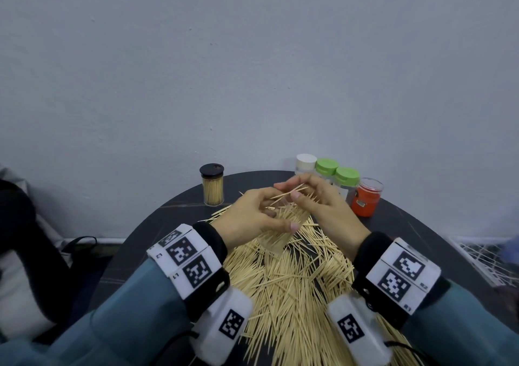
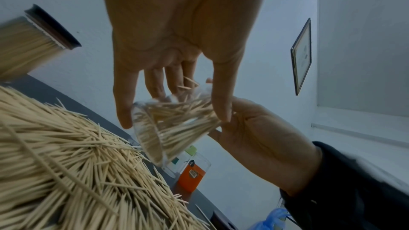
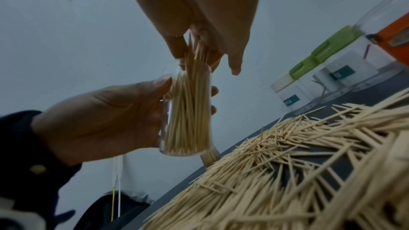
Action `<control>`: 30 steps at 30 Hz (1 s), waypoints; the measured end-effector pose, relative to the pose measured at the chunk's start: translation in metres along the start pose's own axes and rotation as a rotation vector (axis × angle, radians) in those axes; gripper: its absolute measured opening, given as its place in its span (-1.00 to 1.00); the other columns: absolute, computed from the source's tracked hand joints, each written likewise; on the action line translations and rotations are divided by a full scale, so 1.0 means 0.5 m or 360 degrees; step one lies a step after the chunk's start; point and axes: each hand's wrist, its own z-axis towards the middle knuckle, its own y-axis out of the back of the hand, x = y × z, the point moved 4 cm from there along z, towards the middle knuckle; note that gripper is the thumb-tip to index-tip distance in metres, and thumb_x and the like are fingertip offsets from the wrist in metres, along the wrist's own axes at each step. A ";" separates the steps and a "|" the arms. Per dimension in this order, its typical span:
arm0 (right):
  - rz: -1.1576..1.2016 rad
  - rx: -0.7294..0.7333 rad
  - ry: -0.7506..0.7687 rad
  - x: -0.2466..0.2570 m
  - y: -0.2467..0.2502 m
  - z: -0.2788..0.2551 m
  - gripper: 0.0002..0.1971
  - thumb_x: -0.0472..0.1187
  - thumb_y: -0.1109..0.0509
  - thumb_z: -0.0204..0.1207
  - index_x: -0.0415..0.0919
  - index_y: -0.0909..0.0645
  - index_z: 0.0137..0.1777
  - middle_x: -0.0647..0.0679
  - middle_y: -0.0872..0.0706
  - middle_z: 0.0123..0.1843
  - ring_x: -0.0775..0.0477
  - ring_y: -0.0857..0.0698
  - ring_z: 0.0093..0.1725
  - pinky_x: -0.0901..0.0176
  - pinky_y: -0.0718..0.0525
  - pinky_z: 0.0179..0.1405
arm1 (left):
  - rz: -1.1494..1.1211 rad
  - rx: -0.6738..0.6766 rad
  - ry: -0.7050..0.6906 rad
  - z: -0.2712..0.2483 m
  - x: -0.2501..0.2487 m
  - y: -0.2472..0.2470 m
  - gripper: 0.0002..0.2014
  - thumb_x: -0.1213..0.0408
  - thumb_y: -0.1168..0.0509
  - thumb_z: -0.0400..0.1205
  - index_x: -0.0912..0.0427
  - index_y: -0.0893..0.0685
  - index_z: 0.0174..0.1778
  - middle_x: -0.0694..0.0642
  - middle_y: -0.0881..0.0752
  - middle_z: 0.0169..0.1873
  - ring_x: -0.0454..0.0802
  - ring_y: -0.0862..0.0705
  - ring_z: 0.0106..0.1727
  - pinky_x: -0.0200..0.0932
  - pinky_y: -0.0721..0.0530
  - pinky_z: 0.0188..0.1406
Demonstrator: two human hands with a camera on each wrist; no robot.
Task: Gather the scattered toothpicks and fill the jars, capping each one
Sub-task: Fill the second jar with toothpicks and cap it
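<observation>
Clear plastic jar of pale wooden toothpicks, held above tabletop in left hand grip, long axis tilted, mouth toward right hand pinching toothpick bundle. Jar mouth hidden by fingers.

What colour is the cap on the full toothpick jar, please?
Black cap, clearest in the head view.

A clear open jar, nearly full of toothpicks, is held tilted above the table. Loose toothpicks lie in a wide heap across the dark tabletop. A filled jar with a dark cap stands upright at the far edge, and capped, near-empty jars stand clustered farther right.
</observation>
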 end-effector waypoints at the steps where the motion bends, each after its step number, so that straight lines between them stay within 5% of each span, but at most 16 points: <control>1: -0.0035 -0.0010 0.0018 -0.002 0.001 0.001 -0.89 -0.41 -0.21 0.60 -0.27 -0.54 0.02 -0.20 -0.74 0.14 -0.12 -0.72 0.12 0.07 -0.69 0.14 | 0.0008 -0.0002 0.0006 0.001 0.002 0.001 -0.53 0.35 -0.51 0.42 0.14 -0.62 0.27 0.03 -0.72 0.11 -0.10 -0.69 0.11 -0.44 -0.62 -0.02; 7: -0.0139 -0.0069 0.0053 -0.007 0.013 0.005 -0.87 -0.40 -0.20 0.62 -0.40 -0.58 0.04 -0.23 -0.78 0.04 -0.16 -0.76 0.00 0.09 -0.72 0.04 | 0.0007 0.0037 0.0030 -0.002 0.002 -0.007 -0.48 0.35 -0.51 0.43 0.14 -0.58 0.32 -0.18 -0.66 -0.05 -0.27 -0.63 -0.03 -0.51 -0.60 -0.14; 15: 0.0008 -0.0219 0.0116 0.007 0.027 0.007 -0.85 -0.43 -0.15 0.63 -0.23 -0.52 -0.05 -0.07 -0.77 -0.12 0.12 -0.75 -0.08 0.35 -0.67 0.01 | 0.0072 -0.0019 0.0123 -0.001 0.001 0.009 -0.44 0.28 -0.52 0.41 0.04 -0.55 0.33 -0.13 -0.59 0.10 -0.11 -0.57 0.18 -0.16 -0.52 0.15; 22: -0.0034 -0.0262 0.0129 0.012 0.032 0.006 -0.86 -0.40 -0.14 0.65 -0.20 -0.49 -0.03 -0.06 -0.76 -0.12 0.17 -0.73 -0.14 0.44 -0.64 -0.07 | 0.0102 -0.0042 0.0140 0.000 -0.001 0.017 -0.45 0.26 -0.53 0.40 0.01 -0.56 0.32 -0.08 -0.61 0.17 -0.07 -0.57 0.24 -0.09 -0.50 0.27; 30: -0.0276 -0.0050 -0.0005 0.013 0.014 -0.002 -0.69 -0.22 -0.03 0.71 -0.15 -0.56 0.28 0.09 -0.68 0.25 0.29 -0.56 0.30 0.69 -0.41 0.16 | 0.0081 -0.0060 0.0122 0.001 0.003 0.021 -0.46 0.23 -0.55 0.35 -0.02 -0.60 0.27 -0.04 -0.65 0.17 -0.02 -0.61 0.26 0.00 -0.53 0.35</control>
